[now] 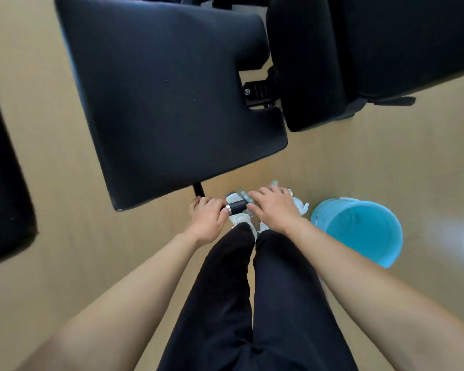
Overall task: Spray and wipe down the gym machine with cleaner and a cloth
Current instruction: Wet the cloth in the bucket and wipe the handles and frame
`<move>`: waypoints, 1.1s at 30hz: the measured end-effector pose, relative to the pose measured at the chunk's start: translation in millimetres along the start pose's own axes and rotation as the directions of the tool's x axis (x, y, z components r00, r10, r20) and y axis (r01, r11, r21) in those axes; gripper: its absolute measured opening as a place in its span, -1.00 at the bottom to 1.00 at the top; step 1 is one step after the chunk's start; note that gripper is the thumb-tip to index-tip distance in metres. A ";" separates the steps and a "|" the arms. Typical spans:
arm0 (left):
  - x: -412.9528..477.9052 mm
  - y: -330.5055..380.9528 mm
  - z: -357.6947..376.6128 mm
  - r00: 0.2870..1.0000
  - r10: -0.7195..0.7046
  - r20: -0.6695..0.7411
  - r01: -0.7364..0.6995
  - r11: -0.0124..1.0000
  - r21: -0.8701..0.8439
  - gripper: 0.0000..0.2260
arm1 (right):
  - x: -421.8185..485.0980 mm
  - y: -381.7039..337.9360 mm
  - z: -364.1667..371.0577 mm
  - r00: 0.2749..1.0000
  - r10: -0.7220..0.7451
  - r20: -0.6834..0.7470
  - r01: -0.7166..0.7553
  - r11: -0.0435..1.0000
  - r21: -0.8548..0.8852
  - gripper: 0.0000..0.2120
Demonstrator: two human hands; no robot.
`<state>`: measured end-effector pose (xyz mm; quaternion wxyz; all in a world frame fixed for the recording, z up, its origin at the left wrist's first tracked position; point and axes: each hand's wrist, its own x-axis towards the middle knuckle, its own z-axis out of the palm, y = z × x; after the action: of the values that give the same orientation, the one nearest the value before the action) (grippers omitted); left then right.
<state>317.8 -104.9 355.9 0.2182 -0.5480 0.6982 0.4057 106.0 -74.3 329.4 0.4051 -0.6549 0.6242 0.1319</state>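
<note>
Head view. The gym machine's large black seat pad [158,97] fills the upper middle of the frame. A second black pad [319,62] stands just beside it at upper right. A short handle [237,207], black grip with a chrome collar, projects below the near edge of the seat pad, in front of the person's legs.

Left hand [208,218]: fingers curled round the bar of the handle, just left of the chrome collar. Grip closed on the bar.

Right hand [275,210]: fingers spread and nearly straight, lying on a pale blue-green cloth [243,195] at the right end of the handle. The thumb touches the end of the black grip. Only edges of the cloth show past the fingers. A ring [289,192] sits on one finger.

A blue bucket [373,236] stands on the tan floor [65,263], just right of the right wrist. White shoes [239,220] and black trousers [225,290] show beneath the hands.
</note>
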 end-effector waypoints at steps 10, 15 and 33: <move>-0.2 66.9 -63.6 0.985 -0.169 0.021 0.160 0.880 -0.448 -0.74 | 10.4 -11.6 -99.3 0.952 0.305 -0.009 -0.250 0.798 0.548 -0.69; 25.9 106.4 -125.4 0.957 -0.232 -0.177 0.064 0.758 -0.650 -0.77 | 47.0 -36.7 -185.0 0.936 0.336 -0.107 -0.089 0.518 0.851 -0.69; 287.0 61.0 -372.8 0.524 -0.503 -0.688 0.081 0.833 -0.547 -0.68 | 349.0 -40.8 -418.2 0.890 0.079 -0.448 0.158 0.870 0.467 -0.58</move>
<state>225.2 -569.8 375.4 -0.1911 -0.8177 0.4985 0.2152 69.4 -617.4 373.9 0.4038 -0.5557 0.6998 -0.1960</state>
